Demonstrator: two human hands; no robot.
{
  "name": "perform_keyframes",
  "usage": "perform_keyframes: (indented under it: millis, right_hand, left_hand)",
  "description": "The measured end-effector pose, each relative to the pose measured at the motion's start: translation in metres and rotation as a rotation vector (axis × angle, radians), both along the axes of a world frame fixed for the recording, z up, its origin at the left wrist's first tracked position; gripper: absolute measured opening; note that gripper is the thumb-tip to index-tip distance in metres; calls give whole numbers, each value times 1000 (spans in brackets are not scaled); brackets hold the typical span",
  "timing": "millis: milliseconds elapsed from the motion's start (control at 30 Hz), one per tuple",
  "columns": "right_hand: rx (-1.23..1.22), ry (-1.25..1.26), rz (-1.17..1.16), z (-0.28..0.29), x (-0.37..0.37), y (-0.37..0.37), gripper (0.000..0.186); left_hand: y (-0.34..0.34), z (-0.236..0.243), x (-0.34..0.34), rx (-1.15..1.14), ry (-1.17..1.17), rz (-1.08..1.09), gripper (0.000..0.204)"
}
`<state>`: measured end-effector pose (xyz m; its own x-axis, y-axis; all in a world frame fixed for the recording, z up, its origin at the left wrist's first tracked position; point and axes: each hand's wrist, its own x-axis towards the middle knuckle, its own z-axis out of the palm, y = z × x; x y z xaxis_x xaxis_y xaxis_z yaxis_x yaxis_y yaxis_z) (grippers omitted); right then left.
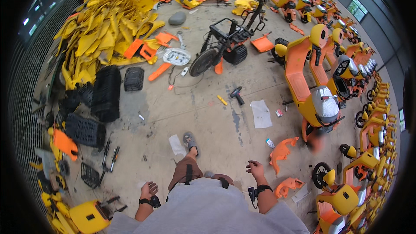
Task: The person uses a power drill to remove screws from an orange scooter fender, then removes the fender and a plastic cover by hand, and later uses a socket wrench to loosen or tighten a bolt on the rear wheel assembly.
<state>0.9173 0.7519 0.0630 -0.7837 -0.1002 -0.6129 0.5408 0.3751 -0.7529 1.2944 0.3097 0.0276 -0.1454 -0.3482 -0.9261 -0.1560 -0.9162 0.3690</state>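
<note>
My left hand (148,189) hangs beside my left hip with loosely curled fingers, slightly apart, and holds nothing. Out to the other side, my right hand (255,168) is raised with its fingers apart, also without anything in it. Each wrist wears a black strapped device. Nearest to the right hand lie a curved orange plastic panel (282,154) and a small blue-and-white packet (270,143). Farther ahead on the concrete are a dark cordless drill (237,95) and a yellow tool-like stick (222,100). A stripped black scooter frame (229,34) stands beyond them.
A large heap of yellow panels (108,21) fills the far left. Black plastic baskets (84,130) and shock absorbers (115,158) lie on the left. Rows of yellow-and-orange scooters (299,73) line the right. White sheets (261,114) and an orange panel (288,186) lie on the floor.
</note>
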Motion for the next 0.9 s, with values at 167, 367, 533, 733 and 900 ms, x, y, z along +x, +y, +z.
perform_keyframes:
  millis: [167,367,533,733,900]
  right_hand:
    - [99,-131,-49,-18,-56,-42,27]
    - [147,-259,-320,-24,-123,-90,29]
    - [128,-203,-176,-10,-216,-195,27]
    - [135,-98,160,-30,-301,-323,26]
    - [149,-209,210,-51,-358,-400,27]
  left_hand:
    - [-76,-31,-85,88,-20,43,18]
    - [-162,-18,-190,33,122,47,18]
    - [-209,15,-234,-47,66,69,19]
    - [-265,0,-247,19,1,204,18]
    - [-317,7,-282,-8,-78,314,22]
